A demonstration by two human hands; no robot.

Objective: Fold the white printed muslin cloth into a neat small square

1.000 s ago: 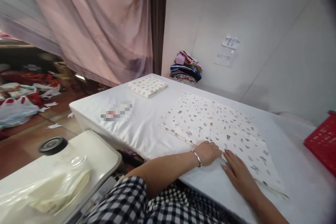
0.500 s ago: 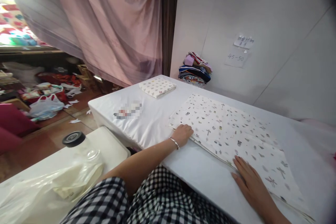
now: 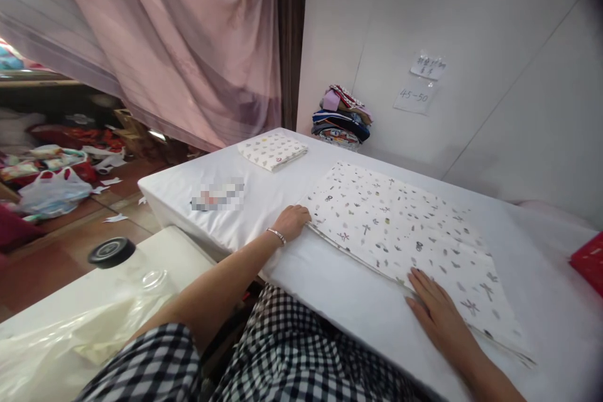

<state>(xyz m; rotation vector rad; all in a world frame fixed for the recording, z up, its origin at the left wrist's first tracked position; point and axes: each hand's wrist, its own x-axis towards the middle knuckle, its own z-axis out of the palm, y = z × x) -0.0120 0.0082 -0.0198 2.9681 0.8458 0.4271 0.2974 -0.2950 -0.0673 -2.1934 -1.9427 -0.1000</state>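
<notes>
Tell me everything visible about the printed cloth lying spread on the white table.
The printed cloth is thin-looking white fabric scattered with small dark and coloured motifs. It lies spread flat on the white table, roughly rectangular, askew to the table's edge; its near edge shows layers. The left hand rests at its near-left corner; the right hand lies flat across the near edge.

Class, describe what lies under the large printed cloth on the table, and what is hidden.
The printed cloth lies flat on the white table cover; layered edges show along its near side, by the right hand. Anything beneath its middle is covered.
</notes>
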